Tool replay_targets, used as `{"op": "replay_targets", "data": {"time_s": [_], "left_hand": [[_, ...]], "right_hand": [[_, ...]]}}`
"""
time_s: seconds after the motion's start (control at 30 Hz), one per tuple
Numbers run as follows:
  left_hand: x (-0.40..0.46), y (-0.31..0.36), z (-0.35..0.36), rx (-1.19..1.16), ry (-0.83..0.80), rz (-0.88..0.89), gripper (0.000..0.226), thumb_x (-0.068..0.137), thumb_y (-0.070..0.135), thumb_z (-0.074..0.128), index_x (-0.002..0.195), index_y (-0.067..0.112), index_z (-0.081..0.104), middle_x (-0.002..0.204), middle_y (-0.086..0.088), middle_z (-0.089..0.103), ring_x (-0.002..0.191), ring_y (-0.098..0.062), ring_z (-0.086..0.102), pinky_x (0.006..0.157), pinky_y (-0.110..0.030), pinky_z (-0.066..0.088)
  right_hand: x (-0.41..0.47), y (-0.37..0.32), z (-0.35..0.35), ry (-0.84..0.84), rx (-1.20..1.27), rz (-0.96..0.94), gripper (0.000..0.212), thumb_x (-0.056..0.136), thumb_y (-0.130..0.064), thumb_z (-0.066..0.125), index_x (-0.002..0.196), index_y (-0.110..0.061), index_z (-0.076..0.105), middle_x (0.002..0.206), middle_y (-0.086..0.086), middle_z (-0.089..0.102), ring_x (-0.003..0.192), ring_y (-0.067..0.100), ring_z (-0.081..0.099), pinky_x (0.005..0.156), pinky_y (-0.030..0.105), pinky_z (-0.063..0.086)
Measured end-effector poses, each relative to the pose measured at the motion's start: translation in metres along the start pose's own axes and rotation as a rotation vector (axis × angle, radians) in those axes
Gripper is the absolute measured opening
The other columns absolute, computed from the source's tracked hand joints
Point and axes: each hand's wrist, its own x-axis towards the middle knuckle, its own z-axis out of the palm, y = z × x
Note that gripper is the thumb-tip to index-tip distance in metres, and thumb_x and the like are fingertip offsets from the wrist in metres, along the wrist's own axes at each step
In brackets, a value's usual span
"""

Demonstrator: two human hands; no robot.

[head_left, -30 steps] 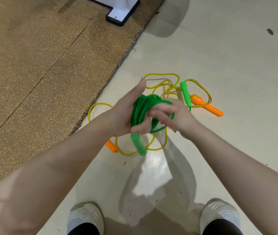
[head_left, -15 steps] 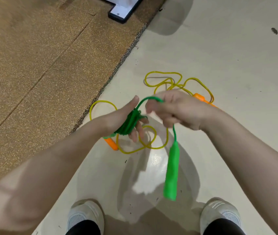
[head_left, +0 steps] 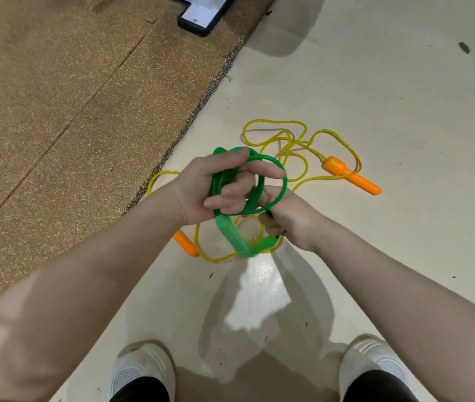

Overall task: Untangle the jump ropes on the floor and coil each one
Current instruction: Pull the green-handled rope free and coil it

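The left hand held the green jump rope as a bundle of loops, its fingers curled through the coil and its thumb pressed over the top. The right hand, just beside and slightly nearer the body, was closed on the free end of the same rope, gripping at or next to one green handle; the exact contact was hidden by the fingers. A second green handle hung downward from below the left hand, its long axis slanting toward the first, and the two tips met or nearly met beneath the hands. The coil stood roughly upright between the hands, well above the floor. In judgement, the green rope was nearly coiled, and the remaining move turned on the short tail running from the right hand up to the bundle; the right hand was the nearer one to bring it around. The yellow jump rope lay loose on the floor beyond and beneath the hands, with one orange handle beyond the right hand and another orange handle below the left wrist. It was not yet coiled.
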Motion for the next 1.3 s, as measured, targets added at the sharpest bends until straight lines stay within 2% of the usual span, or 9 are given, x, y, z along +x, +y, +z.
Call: {"op": "replay_targets", "data": {"time_s": [0.13, 0.33, 0.43, 0.5, 0.7, 0.83, 0.93, 1.17, 1.3], "left_hand": [[-0.007, -0.002, -0.007, 0.048, 0.357, 0.056, 0.027, 0.079, 0.03, 0.054, 0.061, 0.012, 0.065, 0.035, 0.01, 0.034, 0.022, -0.001, 0.026, 0.035, -0.015, 0.027], [0.005, -0.012, -0.008, 0.198, 0.612, 0.121, 0.029, 0.097, 0.017, 0.041, 0.07, 0.009, 0.046, 0.042, 0.007, 0.03, 0.03, -0.007, 0.026, 0.04, -0.017, 0.026], [0.011, -0.015, -0.001, 0.204, 0.584, 0.124, 0.033, 0.095, 0.019, 0.045, 0.063, 0.011, 0.047, 0.04, 0.007, 0.029, 0.03, -0.008, 0.024, 0.042, -0.019, 0.025], [0.01, -0.018, 0.003, 0.159, 0.471, 0.083, 0.038, 0.09, 0.023, 0.048, 0.053, 0.015, 0.051, 0.035, 0.009, 0.027, 0.026, -0.006, 0.022, 0.042, -0.021, 0.025], [0.01, -0.021, 0.004, 0.133, 0.384, 0.056, 0.041, 0.084, 0.024, 0.05, 0.044, 0.018, 0.057, 0.032, 0.01, 0.03, 0.024, -0.005, 0.026, 0.041, -0.019, 0.033], [0.012, -0.019, -0.002, 0.178, 0.462, 0.078, 0.03, 0.084, 0.022, 0.054, 0.057, 0.011, 0.062, 0.043, 0.006, 0.038, 0.036, -0.009, 0.042, 0.051, -0.019, 0.041], [0.015, -0.019, -0.009, 0.262, 0.613, 0.109, 0.024, 0.09, 0.02, 0.051, 0.068, 0.009, 0.054, 0.047, 0.007, 0.043, 0.05, -0.009, 0.051, 0.063, -0.018, 0.045], [0.022, -0.014, 0.003, 0.119, 0.706, 0.288, 0.027, 0.098, 0.018, 0.044, 0.071, 0.014, 0.041, 0.048, 0.008, 0.033, 0.044, -0.009, 0.041, 0.077, -0.03, 0.048], [0.02, -0.005, -0.003, 0.197, 0.868, 0.363, 0.021, 0.098, 0.018, 0.045, 0.077, 0.014, 0.042, 0.046, 0.009, 0.032, 0.042, -0.009, 0.032, 0.067, -0.027, 0.054]], "right_hand": [[-0.001, -0.005, -0.005, -0.104, 0.289, 0.101, 0.022, 0.097, -0.02, 0.045, 0.086, -0.02, 0.063, 0.072, 0.002, 0.061, 0.035, 0.003, 0.019, 0.035, 0.015, 0.013], [-0.001, -0.017, -0.017, -0.151, 0.295, 0.072, 0.03, 0.095, -0.034, 0.038, 0.099, -0.012, 0.058, 0.083, 0.005, 0.059, 0.038, 0.007, 0.02, 0.035, 0.015, 0.016], [-0.005, -0.012, -0.018, -0.164, 0.275, -0.002, 0.038, 0.09, -0.052, 0.041, 0.102, -0.019, 0.056, 0.083, -0.009, 0.06, 0.046, 0.008, 0.021, 0.04, 0.017, 0.015], [-0.008, -0.011, -0.015, -0.147, 0.216, -0.057, 0.009, 0.092, -0.029, 0.048, 0.088, -0.022, 0.053, 0.063, -0.009, 0.051, 0.042, 0.005, 0.022, 0.043, 0.021, 0.011], [-0.004, -0.013, -0.011, -0.076, 0.296, -0.082, 0.028, 0.089, 0.005, 0.043, 0.073, -0.018, 0.046, 0.049, -0.003, 0.033, 0.035, 0.002, 0.018, 0.039, 0.019, 0.009], [0.003, -0.016, -0.008, 0.075, 0.113, -0.118, 0.009, 0.09, -0.005, 0.05, 0.09, -0.013, 0.055, 0.077, 0.017, 0.045, 0.037, 0.004, 0.024, 0.035, 0.015, 0.018], [0.002, -0.022, -0.009, 0.177, 0.046, -0.184, 0.011, 0.091, -0.009, 0.05, 0.086, -0.018, 0.052, 0.067, 0.005, 0.044, 0.035, 0.001, 0.029, 0.035, 0.015, 0.022], [0.002, -0.03, -0.011, 0.171, 0.131, -0.258, 0.008, 0.095, -0.021, 0.051, 0.092, -0.014, 0.054, 0.072, -0.001, 0.052, 0.036, 0.003, 0.033, 0.036, 0.015, 0.025], [0.007, -0.018, -0.031, 0.091, 0.087, -0.196, 0.026, 0.089, -0.038, 0.056, 0.083, -0.012, 0.06, 0.062, -0.003, 0.052, 0.05, 0.012, 0.036, 0.055, 0.024, 0.03]]}}
